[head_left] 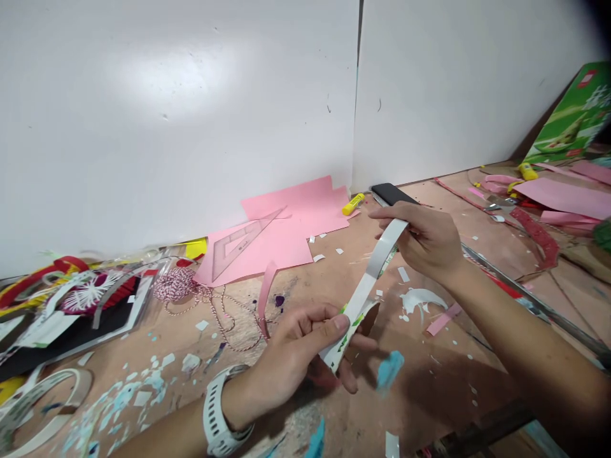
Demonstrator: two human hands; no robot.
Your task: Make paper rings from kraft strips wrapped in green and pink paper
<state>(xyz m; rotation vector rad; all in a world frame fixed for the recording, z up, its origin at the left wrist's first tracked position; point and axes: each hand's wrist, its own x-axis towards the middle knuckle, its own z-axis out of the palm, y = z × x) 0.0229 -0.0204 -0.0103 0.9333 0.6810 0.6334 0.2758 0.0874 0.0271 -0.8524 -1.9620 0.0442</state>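
**White strip slants toward one o'clock, a hand at each end**

The white strip (365,289) spans the gap between the hands, above the tabletop (424,388). From the left hand (312,340), its long axis runs up to one o'clock and ends in a curl at the right hand (422,238). The left hand is at the end nearer the body, the right at the farther one.

The left hand is partly closed — thumb pressed on the strip's lower end, fingers loosely curled beneath. The right hand is bent round the upper end, closed on it near the forefinger; its thumb is hard to make out. Just under the strip, a green-printed piece (342,346) lies against the left fingers, with a brown flap (371,319) facing two o'clock.

The forearms come in from eight o'clock on the left and four o'clock on the right. Well apart from the left hand, the yellow glue stick (353,204) lies toward twelve o'clock, and the clear set square (242,245) rests on pink paper (291,238) toward eleven. A dark phone (395,193) is just beyond the right hand — at its eleven o'clock.
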